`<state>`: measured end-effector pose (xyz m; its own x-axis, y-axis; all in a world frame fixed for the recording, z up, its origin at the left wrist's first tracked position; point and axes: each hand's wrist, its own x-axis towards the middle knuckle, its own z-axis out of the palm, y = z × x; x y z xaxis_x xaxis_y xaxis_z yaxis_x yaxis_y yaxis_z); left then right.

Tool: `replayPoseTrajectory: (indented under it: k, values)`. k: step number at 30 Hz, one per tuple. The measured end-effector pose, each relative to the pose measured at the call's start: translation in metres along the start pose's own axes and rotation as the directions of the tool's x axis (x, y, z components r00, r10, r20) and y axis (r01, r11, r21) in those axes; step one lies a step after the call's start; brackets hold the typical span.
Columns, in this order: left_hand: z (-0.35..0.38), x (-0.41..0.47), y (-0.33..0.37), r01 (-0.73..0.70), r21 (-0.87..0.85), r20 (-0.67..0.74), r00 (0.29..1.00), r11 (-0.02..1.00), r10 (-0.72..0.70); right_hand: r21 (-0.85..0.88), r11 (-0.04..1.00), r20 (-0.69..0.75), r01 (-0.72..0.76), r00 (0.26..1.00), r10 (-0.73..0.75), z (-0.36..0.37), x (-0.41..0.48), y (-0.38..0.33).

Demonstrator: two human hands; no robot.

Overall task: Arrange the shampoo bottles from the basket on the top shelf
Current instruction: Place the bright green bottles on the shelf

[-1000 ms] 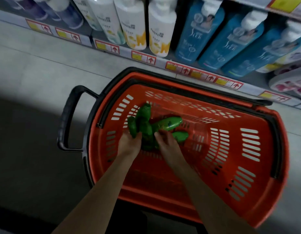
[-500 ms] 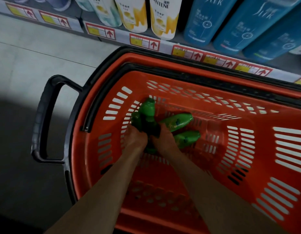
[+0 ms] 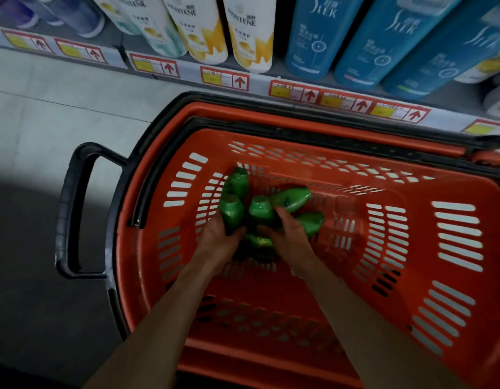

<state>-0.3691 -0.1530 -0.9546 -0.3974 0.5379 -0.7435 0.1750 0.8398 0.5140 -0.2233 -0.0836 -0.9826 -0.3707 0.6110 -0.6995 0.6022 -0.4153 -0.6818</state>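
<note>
Since 0.5 s ago, two bottles raised end-up. Left hand (image 3: 215,242) grip clamps one green shampoo bottle (image 3: 232,213), right hand (image 3: 289,240) grip a second bottle (image 3: 261,213). Basket (image 3: 453,276) floor open rightward.

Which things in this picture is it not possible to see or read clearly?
Head view only.
1. The top shelf: beyond the upper edge.
2. Count of green bottles in the basket: the left hand and right hand cover the pile.
3. Price labels: print blurred.
</note>
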Motion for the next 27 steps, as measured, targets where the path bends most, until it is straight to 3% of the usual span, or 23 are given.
replayPoseTrajectory:
  k: [3, 5, 9, 14, 22, 27]
  values:
    - [-0.011, -0.019, 0.022, -0.005, -0.031, 0.072, 0.997, 0.999, 0.007, 0.033, 0.999, 0.049, 0.009, 0.999, -0.011, -0.031, -0.023, -0.021]
    - [-0.017, -0.034, 0.039, -0.007, -0.141, 0.102, 0.995, 0.990, 0.021, 0.069, 0.997, 0.046, 0.030, 0.998, -0.033, -0.052, -0.041, -0.035]
    - [-0.030, -0.077, 0.076, 0.021, -0.439, 0.123, 0.992, 0.898, 0.037, 0.152, 0.986, -0.020, 0.068, 0.998, -0.066, -0.089, -0.083, -0.062]
    - [-0.046, -0.135, 0.122, -0.019, -0.564, 0.100, 0.991, 0.826, 0.091, 0.331, 0.940, -0.086, 0.083, 0.995, -0.058, -0.123, -0.135, -0.099]
    - [-0.074, -0.203, 0.204, -0.009, -0.633, 0.127, 0.985, 0.774, 0.116, 0.389, 0.904, -0.109, 0.179, 0.983, -0.148, -0.173, -0.203, -0.175]
    - [-0.094, -0.237, 0.259, -0.090, -0.587, 0.109, 0.976, 0.805, 0.189, 0.424, 0.862, -0.185, 0.277, 0.958, -0.217, -0.204, -0.240, -0.228]
